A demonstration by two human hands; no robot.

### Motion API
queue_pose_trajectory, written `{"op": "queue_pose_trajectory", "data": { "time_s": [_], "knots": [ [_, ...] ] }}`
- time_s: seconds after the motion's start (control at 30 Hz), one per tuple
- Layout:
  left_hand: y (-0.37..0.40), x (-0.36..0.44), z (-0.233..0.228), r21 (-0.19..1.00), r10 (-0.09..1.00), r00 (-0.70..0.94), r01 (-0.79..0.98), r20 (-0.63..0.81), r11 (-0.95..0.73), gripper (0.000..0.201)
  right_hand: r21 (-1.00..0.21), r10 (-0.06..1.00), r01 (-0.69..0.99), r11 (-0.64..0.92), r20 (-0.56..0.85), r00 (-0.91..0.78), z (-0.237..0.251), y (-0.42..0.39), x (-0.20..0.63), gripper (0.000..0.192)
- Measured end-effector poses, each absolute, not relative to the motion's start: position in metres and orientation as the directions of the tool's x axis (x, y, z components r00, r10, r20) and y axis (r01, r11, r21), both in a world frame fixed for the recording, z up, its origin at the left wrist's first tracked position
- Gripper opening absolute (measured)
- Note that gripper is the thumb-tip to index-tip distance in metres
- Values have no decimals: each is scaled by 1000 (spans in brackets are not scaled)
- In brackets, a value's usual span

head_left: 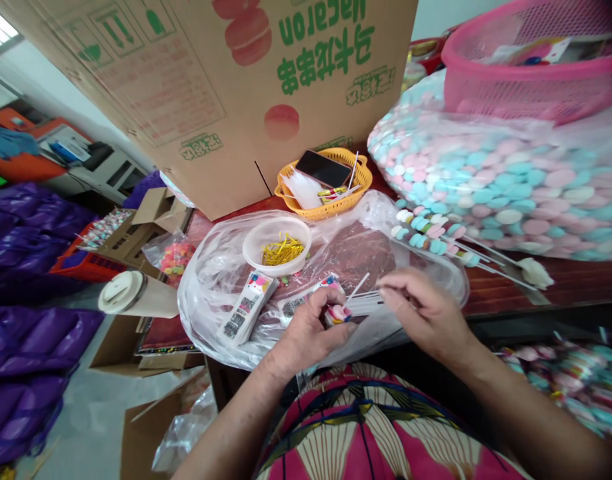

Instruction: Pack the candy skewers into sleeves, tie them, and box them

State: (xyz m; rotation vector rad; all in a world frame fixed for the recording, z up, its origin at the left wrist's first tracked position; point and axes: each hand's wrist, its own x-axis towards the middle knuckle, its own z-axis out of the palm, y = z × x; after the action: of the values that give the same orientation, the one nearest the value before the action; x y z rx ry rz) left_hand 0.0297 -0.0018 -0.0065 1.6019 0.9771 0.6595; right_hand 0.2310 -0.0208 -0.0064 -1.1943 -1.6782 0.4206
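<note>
My left hand (309, 330) pinches a small pink and white candy piece (339, 312) with a white stick (359, 285) rising from it. My right hand (423, 308) is beside it, fingers closed on the ends of a bundle of white sticks or a thin clear sleeve (365, 303); which one I cannot tell. Both hands work over a crumpled clear plastic sheet (221, 267). On the sheet sit a white bowl (276, 245) of gold twist ties (283, 251) and printed packaging sleeves (247, 308).
A huge clear bag of pink, blue and white candies (506, 180) fills the right, with a pink basket (531, 60) on top. Finished candy skewers (436, 237) lie beside it. A yellow basket (326, 183) holds a phone. A big carton (211, 87) stands behind. A lidded cup (136, 295) lies at left.
</note>
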Motion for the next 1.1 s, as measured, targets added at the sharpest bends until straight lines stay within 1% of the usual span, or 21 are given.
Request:
{"op": "queue_pose_trajectory", "data": {
  "time_s": [0.1,0.13,0.23,0.3,0.37,0.47,0.5,0.53,0.6,0.63,0.67,0.73,0.77,0.8,0.83,0.87,0.9,0.93,0.97,1.03,1.1],
  "knots": [
    [-2,32,-3,935,841,541,300,-6,-187,61,-690,802,419,590,558,-211,-6,-27,216,10],
    [-2,32,-2,922,840,543,328,-3,-208,67,-674,782,401,620,573,-245,-7,-28,212,10],
    [-5,31,-5,903,848,529,379,-31,-204,69,-640,737,365,676,587,-334,-10,-28,207,14],
    [-7,31,-8,914,851,520,373,-65,-158,70,-638,725,351,685,551,-413,-10,-27,210,16],
    [-8,30,-9,925,853,516,357,-81,-128,72,-609,707,376,699,505,-496,-9,-26,212,16],
    [-8,28,-6,935,846,523,342,-106,-94,78,-465,676,491,737,493,-547,-8,-27,211,19],
    [-8,27,-4,935,830,539,348,-144,-64,77,-413,663,520,747,513,-545,-9,-28,209,19],
    [-8,27,-3,932,802,565,361,-195,-27,68,-375,649,538,755,545,-531,-9,-29,207,18],
    [-7,25,-2,914,751,595,404,-286,27,39,-352,629,553,755,627,-460,-10,-30,205,17],
    [-7,25,-3,903,751,589,428,-300,25,25,-363,629,564,742,667,-399,-10,-30,206,17],
    [-7,24,-4,894,771,568,449,-289,4,20,-389,640,586,711,704,-309,-11,-30,209,16],
    [-8,23,-7,879,833,503,475,-229,-45,23,-509,689,639,578,723,-47,-12,-26,219,11],
    [-8,22,-8,873,852,482,483,-203,-65,26,-606,731,632,484,676,88,-12,-24,226,7],
    [-7,21,-9,868,860,475,491,-188,-81,29,-713,782,581,392,591,198,-12,-22,232,2],
    [-7,20,-8,860,859,478,502,-184,-96,31,-814,841,490,312,476,256,-12,-20,238,6],
    [-6,18,-7,850,852,490,515,-186,-110,33,-894,904,374,246,351,244,-12,-19,242,15],
    [-5,17,-5,839,840,508,529,-191,-129,33,-946,954,259,195,244,173,-10,-17,244,21],
    [-4,17,-3,829,827,527,540,-196,-148,34,-972,981,174,159,174,80,-8,-16,244,24],
    [-3,17,-2,826,814,545,541,-200,-159,34,-981,990,133,140,141,-6,-6,-15,243,23],
    [-2,19,0,841,800,564,519,-203,-153,34,-972,981,167,165,145,-126,0,-15,235,20],
    [-2,24,-1,858,808,553,498,-204,-124,34,-942,961,239,234,187,-203,5,-15,223,26]
  ]
}}
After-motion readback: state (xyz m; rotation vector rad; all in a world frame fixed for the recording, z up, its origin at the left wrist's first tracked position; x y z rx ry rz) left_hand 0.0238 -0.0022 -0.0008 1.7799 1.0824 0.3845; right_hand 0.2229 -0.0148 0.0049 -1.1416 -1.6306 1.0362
